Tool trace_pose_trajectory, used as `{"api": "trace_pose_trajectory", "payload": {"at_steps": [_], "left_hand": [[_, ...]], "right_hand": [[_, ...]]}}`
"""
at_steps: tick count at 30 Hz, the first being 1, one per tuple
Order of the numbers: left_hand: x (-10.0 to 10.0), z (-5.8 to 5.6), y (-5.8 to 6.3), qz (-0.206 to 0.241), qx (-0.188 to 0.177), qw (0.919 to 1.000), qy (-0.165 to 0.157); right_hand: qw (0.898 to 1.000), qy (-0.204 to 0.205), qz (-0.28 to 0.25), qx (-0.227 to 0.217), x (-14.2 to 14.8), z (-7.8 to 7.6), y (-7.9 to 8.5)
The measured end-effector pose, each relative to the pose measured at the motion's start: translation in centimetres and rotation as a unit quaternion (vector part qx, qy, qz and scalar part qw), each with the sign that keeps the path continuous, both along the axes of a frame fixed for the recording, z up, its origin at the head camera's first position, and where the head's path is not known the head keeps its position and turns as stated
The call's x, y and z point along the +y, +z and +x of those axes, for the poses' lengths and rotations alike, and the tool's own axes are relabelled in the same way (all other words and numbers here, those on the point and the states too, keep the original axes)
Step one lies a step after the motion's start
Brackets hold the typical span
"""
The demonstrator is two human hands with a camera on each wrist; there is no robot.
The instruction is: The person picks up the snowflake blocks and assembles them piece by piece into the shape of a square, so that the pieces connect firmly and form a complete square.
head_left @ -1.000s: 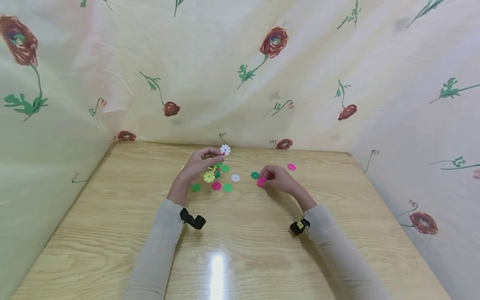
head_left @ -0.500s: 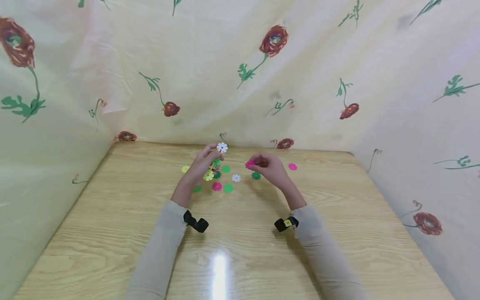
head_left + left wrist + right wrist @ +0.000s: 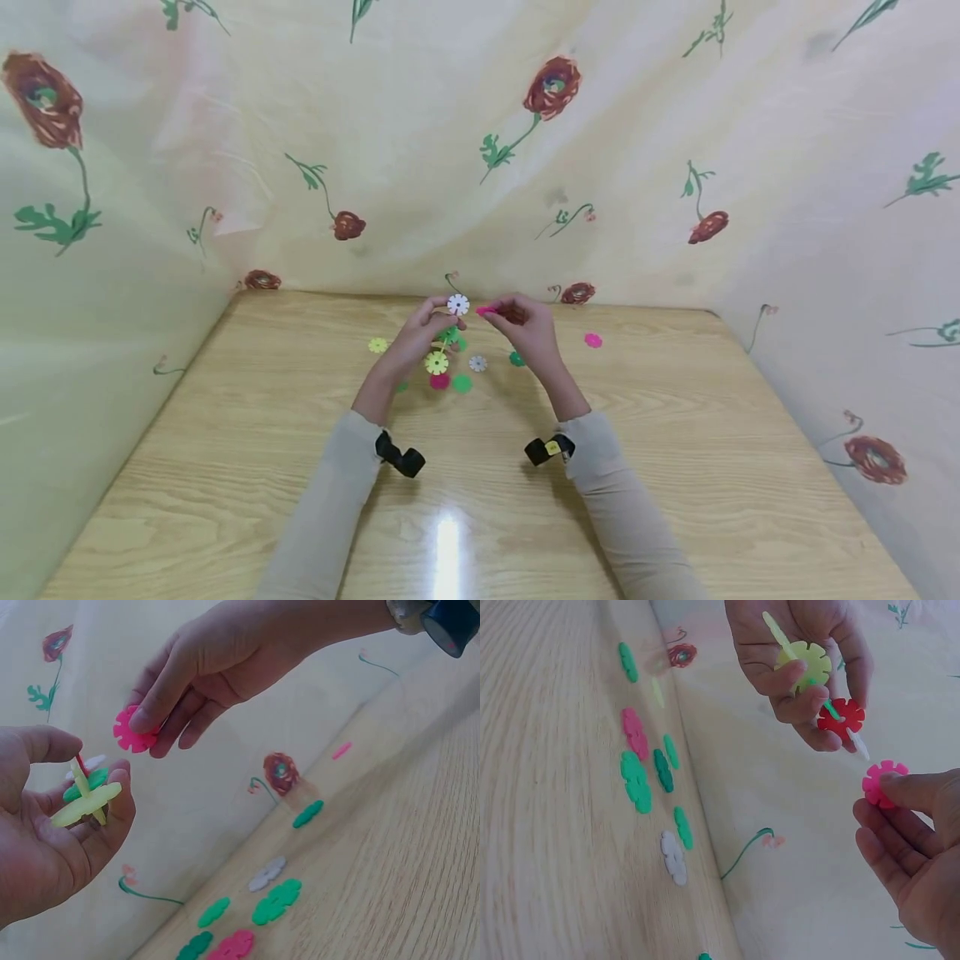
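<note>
Held up over the far part of the table, my left hand (image 3: 407, 348) grips a chain of interlocked notched flower discs. It joins yellow discs (image 3: 815, 661), a green disc (image 3: 91, 782), a red disc (image 3: 840, 718) and, at its outer end, a white disc (image 3: 458, 304). My right hand (image 3: 534, 335) pinches a pink disc (image 3: 883, 784) between thumb and fingers. That pink disc is close to the white one, with a small gap between them. Fingers of the left hand hide part of the chain.
Loose discs lie on the wooden table (image 3: 487, 517) beneath the hands: a white one (image 3: 477, 363), a light green one (image 3: 461, 383), a pink one (image 3: 439, 381) and others. Farther right lies another pink disc (image 3: 593, 340). A flowered cloth (image 3: 420, 167) hangs behind the table and at both sides.
My right hand has lifted the pink disc from near the table and carried it left and up towards the chain. The left hand has turned slightly, still gripping the chain.
</note>
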State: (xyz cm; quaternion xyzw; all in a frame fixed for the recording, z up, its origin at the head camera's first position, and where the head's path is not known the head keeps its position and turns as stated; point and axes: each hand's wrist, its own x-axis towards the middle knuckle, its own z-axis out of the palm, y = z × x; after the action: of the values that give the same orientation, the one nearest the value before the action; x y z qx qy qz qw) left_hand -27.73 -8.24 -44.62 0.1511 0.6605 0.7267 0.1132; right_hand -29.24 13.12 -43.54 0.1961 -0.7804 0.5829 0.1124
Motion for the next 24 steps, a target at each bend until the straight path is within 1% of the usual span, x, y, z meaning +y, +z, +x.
{"api": "trace_pose_trajectory", "payload": {"at_steps": [4,8,12,18,24], "left_hand": [[0.3,0.1,0.0,-0.006,0.001,1.0000,-0.006],[0.6,0.1,-0.1,-0.005,-0.003,0.9999,-0.013],[0.8,0.1,-0.2,-0.002,-0.010,0.9998,-0.016],[0.7,0.1,-0.4,-0.014,-0.008,0.9996,-0.023],[0.6,0.1,-0.5,-0.024,-0.016,0.9992,-0.027]], "right_hand": [[1.000,0.004,-0.003,-0.003,0.0,0.3,0.2],[1.000,0.012,-0.002,0.002,-0.3,1.5,1.3],[1.000,0.003,0.005,0.012,-0.7,2.6,2.2],[1.000,-0.011,0.016,0.008,-0.9,2.7,2.4],[1.000,0.004,0.028,0.000,-0.7,2.7,2.6]]}}
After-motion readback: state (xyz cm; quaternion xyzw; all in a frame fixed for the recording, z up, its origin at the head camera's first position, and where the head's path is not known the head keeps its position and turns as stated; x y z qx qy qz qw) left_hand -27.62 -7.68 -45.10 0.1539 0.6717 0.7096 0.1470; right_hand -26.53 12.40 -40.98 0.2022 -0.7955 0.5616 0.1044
